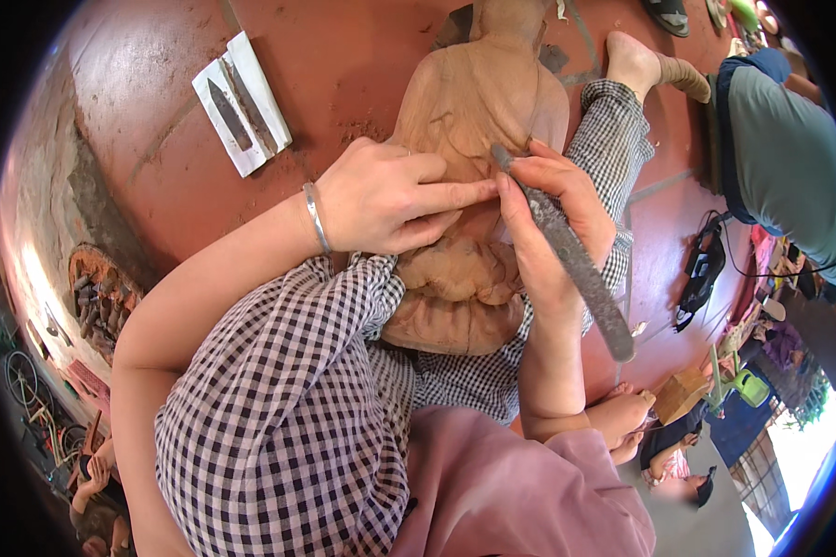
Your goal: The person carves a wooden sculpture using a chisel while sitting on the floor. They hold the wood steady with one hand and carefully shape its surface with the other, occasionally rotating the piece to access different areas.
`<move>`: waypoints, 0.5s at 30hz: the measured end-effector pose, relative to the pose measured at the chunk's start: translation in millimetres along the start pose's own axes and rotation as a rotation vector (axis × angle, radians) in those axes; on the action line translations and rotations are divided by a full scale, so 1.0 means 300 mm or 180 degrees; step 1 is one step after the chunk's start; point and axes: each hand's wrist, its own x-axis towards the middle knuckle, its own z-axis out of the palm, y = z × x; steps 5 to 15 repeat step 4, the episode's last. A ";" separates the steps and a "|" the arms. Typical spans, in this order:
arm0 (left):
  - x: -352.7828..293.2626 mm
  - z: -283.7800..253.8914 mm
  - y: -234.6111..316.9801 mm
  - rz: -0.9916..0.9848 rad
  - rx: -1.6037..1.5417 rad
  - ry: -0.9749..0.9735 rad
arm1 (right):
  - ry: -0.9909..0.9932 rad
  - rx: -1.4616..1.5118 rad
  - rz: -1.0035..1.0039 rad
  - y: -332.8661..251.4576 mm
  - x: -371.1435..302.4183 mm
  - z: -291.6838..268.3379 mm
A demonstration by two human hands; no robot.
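Observation:
Between my legs a brown wooden carving of a robed figure lies on the tiled floor, its folded, ridged base toward me. My right hand grips a long, flat, dark grey metal carving tool. The tool's narrow end points at the carved folds and its rounded end sticks out toward me. My left hand rests on the carving's side, index finger stretched out to the right thumb near the tool's tip, other fingers partly bent. The cutting edge is too small to make out.
On the red tiles at far left lie two dark blades on a white paper. A basket of wood pieces stands at left. To the right are a black strapped item, a wooden block and other people.

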 end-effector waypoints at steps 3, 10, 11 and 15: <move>0.006 -0.002 0.003 -0.0017 -0.0081 0.0049 | -0.0177 -0.0027 0.0062 0.025 -0.019 -0.031; 0.007 -0.011 0.001 -0.0034 -0.0029 -0.0088 | -0.0162 0.0065 0.0231 0.028 -0.022 -0.040; 0.007 -0.011 0.001 -0.0034 -0.0029 -0.0088 | -0.0162 0.0065 0.0231 0.028 -0.022 -0.040; 0.007 -0.011 0.001 -0.0034 -0.0029 -0.0088 | -0.0162 0.0065 0.0231 0.028 -0.022 -0.040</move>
